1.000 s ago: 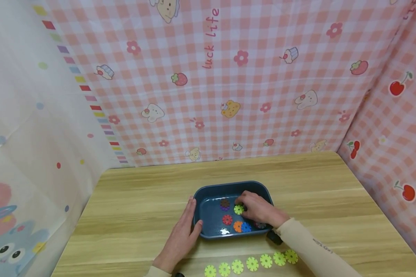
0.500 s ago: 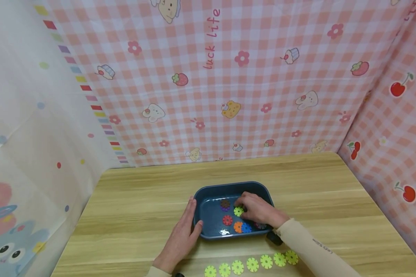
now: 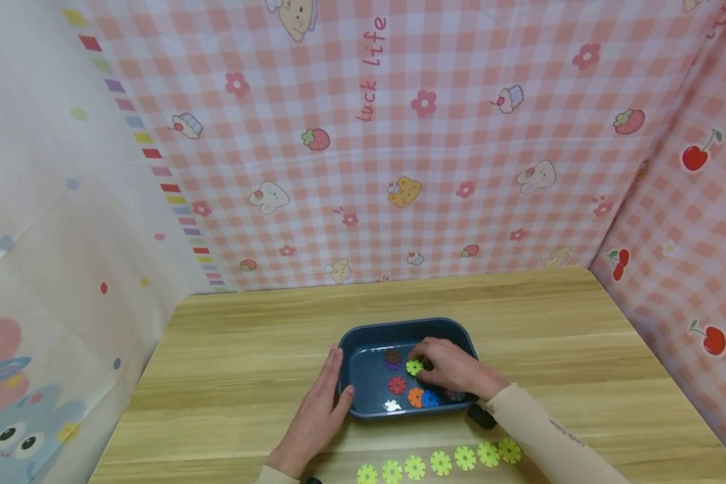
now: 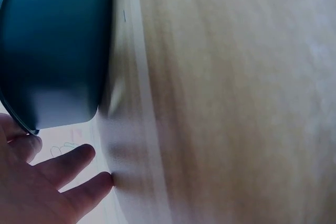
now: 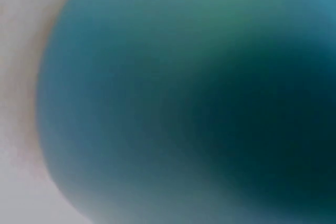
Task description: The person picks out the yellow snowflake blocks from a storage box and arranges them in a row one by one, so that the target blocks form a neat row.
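A dark blue tray (image 3: 363, 380) sits on the table, its outer wall also in the left wrist view. My left hand (image 3: 314, 413) lies along its left side with fingers extended, fingertips at the rim. Inside the tray, my right hand (image 3: 450, 368) pinches a yellow-green snowflake disc (image 3: 414, 367) between thumb and fingers; part of the disc is hidden by them. Around it lie a red disc (image 3: 396, 385), an orange disc (image 3: 415, 397), a blue disc (image 3: 430, 398) and a brown disc (image 3: 392, 356) overlapping a purple one. Blurred teal fills the right wrist view.
In front of the tray, several yellow-green snowflake discs (image 3: 441, 463) form a row on the wooden table (image 3: 230, 376). Some darker discs sit partly under the right wrist. A pink checked cloth (image 3: 363, 161) hangs behind the table's back edge.
The yellow-green disc and the right fingertips have shifted slightly to the left inside the tray. My left hand stays at the tray's side.
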Demonstrator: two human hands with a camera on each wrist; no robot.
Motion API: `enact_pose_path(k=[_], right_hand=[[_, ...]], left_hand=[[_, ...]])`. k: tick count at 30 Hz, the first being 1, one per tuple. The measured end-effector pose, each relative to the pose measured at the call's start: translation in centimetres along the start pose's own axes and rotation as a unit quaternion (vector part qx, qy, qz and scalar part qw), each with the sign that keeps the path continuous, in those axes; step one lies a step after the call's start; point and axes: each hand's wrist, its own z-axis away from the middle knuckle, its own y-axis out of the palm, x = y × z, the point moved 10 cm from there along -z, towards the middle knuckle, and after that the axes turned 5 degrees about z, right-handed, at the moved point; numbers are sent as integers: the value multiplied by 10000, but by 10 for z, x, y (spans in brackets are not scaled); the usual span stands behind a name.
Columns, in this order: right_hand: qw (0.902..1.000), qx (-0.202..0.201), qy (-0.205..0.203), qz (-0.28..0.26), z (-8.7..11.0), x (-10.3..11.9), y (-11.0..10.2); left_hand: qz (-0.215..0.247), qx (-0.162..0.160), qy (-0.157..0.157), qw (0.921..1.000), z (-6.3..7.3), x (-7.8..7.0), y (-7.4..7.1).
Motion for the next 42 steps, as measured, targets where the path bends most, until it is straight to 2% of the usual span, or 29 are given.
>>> enact_pose_path(k=[6, 18, 25, 36, 42], right_hand=[[9997, -118, -40, -211, 2, 0, -4], [9964, -731, -129, -403, 15, 6, -27], [9951, -870, 2, -471, 25, 4, -34], [9931, -1088, -185, -391, 44, 4, -44], [9922, -1188, -99, -358, 53, 3, -48]], left_hand=[[-22, 16, -9, 10000, 0, 0, 1], [-22, 12, -9, 10000, 0, -1, 1], [-63, -58, 11, 10000, 0, -1, 1], [-35, -131, 55, 9999, 1, -3, -1], [-12, -112, 47, 9999, 1, -2, 0]])
